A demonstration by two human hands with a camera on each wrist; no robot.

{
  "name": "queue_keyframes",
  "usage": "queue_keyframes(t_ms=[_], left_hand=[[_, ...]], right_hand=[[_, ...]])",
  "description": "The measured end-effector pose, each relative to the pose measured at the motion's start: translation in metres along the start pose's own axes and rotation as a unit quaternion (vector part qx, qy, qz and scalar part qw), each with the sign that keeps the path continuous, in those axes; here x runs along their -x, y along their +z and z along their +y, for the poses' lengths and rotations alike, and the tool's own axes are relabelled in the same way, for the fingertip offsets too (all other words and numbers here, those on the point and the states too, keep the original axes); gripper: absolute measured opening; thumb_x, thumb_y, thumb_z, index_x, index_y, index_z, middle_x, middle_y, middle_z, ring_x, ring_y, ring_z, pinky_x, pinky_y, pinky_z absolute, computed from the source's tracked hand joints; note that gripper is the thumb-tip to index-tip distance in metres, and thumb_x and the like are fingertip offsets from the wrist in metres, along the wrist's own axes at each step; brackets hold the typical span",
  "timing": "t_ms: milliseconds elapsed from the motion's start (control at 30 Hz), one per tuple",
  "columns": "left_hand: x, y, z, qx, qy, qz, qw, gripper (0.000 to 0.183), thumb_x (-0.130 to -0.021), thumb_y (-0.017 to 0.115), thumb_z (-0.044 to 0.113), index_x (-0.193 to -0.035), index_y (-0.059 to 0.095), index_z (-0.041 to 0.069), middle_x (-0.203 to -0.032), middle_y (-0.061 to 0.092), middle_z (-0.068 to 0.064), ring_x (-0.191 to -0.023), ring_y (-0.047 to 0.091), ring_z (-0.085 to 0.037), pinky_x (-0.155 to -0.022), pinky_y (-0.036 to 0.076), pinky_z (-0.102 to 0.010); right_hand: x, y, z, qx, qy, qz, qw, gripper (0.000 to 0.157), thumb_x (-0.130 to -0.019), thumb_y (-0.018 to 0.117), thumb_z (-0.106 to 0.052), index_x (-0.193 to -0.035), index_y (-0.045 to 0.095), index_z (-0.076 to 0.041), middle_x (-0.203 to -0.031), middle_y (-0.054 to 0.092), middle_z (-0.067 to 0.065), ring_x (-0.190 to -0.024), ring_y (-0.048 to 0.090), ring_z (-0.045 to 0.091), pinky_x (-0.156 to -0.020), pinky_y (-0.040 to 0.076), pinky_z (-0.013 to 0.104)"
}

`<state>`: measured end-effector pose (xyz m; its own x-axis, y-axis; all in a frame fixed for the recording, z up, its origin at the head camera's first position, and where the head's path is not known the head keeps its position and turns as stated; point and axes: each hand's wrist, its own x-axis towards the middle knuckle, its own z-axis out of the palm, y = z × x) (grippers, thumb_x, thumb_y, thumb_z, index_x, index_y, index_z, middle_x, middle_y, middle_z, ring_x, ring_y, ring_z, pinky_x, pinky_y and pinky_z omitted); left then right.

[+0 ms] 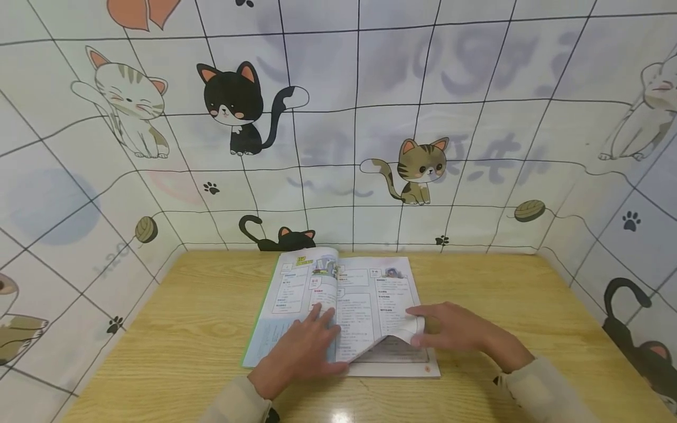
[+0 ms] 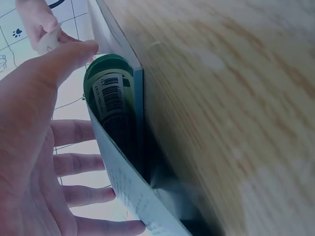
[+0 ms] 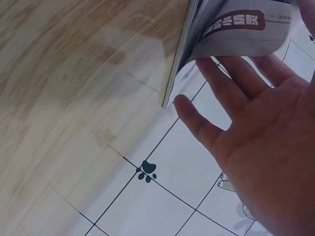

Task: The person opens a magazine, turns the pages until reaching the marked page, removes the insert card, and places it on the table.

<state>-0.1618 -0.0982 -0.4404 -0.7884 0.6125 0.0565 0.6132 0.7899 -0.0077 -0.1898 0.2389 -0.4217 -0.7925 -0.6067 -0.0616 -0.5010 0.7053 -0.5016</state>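
An open book (image 1: 301, 294) with printed text and small colour pictures lies on the table. My left hand (image 1: 309, 346) rests over the lower inner part of its left page, fingers spread toward the spine. In the left wrist view those fingers (image 2: 74, 164) lie against the bowed page, and a barcode (image 2: 110, 93) shows inside the curled cover. At the right edge, my right hand (image 1: 449, 329) pinches the lower corner of the right page (image 1: 394, 320) between thumb and fingers. That page (image 3: 241, 29) curves up off the sheet (image 1: 407, 367) beneath it.
The wooden table (image 1: 195, 311) extends around the book on both sides. Behind and beside it stand walls covered with a white grid sheet (image 1: 328, 135) printed with cartoon cats, paw prints and yarn balls.
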Motion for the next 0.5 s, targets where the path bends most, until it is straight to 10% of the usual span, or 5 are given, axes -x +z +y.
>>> queue_keyframes(t_ms=[267, 500], left_hand=[[0.0000, -0.0027, -0.0018, -0.025, 0.005, 0.020, 0.9995, 0.069, -0.083, 0.063, 0.067, -0.129, 0.063, 0.016, -0.139, 0.055, -0.009, -0.132, 0.047, -0.036, -0.088, 0.050, -0.057], [-0.0017, -0.0017, -0.0035, -0.020, 0.071, 0.071, 0.9948, 0.092, -0.083, 0.070, 0.060, -0.157, 0.029, 0.024, -0.156, 0.038, -0.007, -0.146, 0.032, -0.028, -0.109, 0.035, -0.057]], right_hand=[[0.0074, 0.0005, 0.0076, -0.027, 0.011, 0.040, 0.999, 0.055, -0.099, 0.055, -0.047, -0.138, 0.059, -0.008, -0.137, 0.059, 0.012, -0.129, 0.053, 0.039, -0.102, 0.042, 0.060], [0.0087, -0.0051, 0.0075, -0.059, 0.022, 0.053, 0.997, 0.048, -0.107, 0.039, -0.038, -0.138, 0.058, -0.007, -0.139, 0.058, 0.012, -0.131, 0.050, 0.038, -0.104, 0.039, 0.059]])
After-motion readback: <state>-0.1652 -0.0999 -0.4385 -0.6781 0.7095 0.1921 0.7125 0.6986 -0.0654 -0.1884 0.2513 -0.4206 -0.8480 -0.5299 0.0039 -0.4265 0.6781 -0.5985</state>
